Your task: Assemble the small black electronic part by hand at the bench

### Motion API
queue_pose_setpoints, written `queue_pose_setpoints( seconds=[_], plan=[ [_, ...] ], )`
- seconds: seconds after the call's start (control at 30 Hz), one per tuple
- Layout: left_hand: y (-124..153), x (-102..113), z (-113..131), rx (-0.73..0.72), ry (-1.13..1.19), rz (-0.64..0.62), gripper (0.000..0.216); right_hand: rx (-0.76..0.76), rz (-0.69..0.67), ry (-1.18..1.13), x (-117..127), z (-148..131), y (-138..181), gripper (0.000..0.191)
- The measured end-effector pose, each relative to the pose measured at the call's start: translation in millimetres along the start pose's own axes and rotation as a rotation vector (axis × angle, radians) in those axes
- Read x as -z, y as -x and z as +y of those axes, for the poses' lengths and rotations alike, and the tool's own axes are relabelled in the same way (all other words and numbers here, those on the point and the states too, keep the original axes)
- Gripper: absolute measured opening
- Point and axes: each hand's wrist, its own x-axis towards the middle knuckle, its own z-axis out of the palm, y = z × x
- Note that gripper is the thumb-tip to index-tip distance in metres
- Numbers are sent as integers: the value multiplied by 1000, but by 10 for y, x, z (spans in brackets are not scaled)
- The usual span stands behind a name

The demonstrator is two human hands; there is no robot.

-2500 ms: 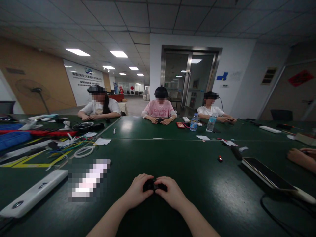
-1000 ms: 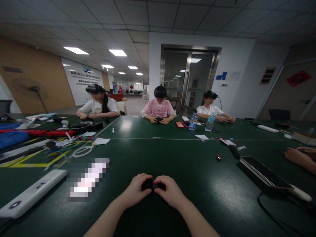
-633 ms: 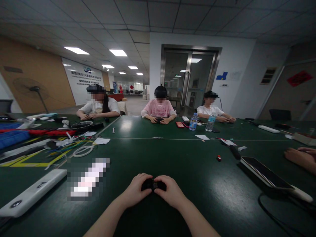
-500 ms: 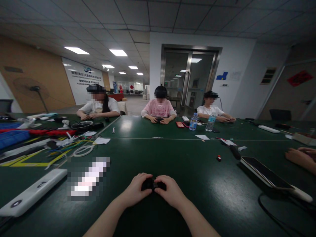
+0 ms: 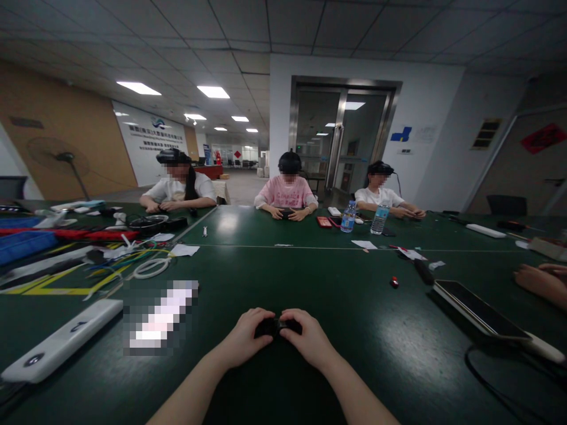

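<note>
My left hand (image 5: 245,341) and my right hand (image 5: 308,340) rest together on the dark green table (image 5: 345,330) just in front of me. Both are curled round a small black object (image 5: 275,326), one from each side, so only its top shows between the fingers. I cannot make out what the object is.
A white power strip (image 5: 57,349) lies near left. Cables and a white coil (image 5: 148,269) clutter the far left. A phone (image 5: 478,309) and a small red item (image 5: 394,283) lie right. A co-worker's hand (image 5: 538,281) rests at the right edge. Three people sit opposite, by two bottles (image 5: 348,218).
My hands stay closed on the black object in the same spot; only my view has shifted slightly.
</note>
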Motion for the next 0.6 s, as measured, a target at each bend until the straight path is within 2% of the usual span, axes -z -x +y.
queue_pose_setpoints(
  seconds=[0.13,0.4,0.6],
  plan=[
    [1,-14,-20,9,9,15,42,-30,41,-16,41,29,-19,24],
    [7,8,43,57,27,13,47,16,179,-83,166,113,-51,28],
    [4,8,16,37,13,9,47,7,286,-116,252,165,-55,32]
  ],
)
